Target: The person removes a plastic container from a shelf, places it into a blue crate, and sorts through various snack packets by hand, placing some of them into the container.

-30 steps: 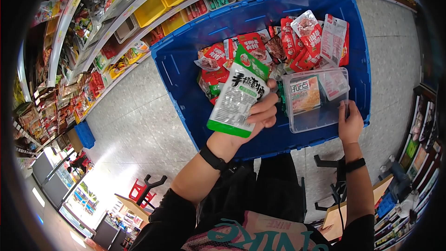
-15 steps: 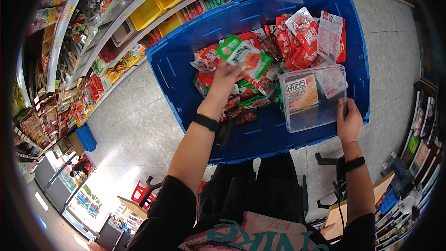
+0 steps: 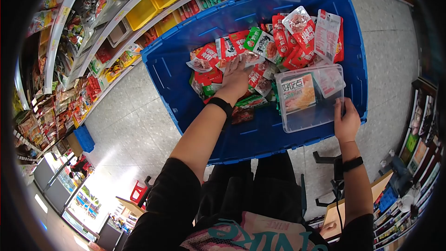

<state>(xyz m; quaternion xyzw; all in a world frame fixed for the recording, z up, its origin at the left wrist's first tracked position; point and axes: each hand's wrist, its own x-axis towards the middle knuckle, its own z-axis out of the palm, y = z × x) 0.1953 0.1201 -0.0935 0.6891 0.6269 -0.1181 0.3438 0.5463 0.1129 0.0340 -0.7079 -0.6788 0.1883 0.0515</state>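
Looks down into a blue crate [image 3: 260, 145]; sees red packets [image 3: 303, 35] heaped inside; pinches a clear plastic box [image 3: 315, 115], at the crate's near right, by its edge with the right hand [image 3: 347, 120]; lays the left hand [image 3: 235, 82], fingers extended, on the heap, impossible to make out whether gripping any; has a green-and-white packet [image 3: 261, 44] just beside those fingertips.

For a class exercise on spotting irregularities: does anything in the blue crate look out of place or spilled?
Mildly: the green-and-white pouch lies askew among mostly red snack pouches in the blue crate, so its colour stands out. No spill shows.
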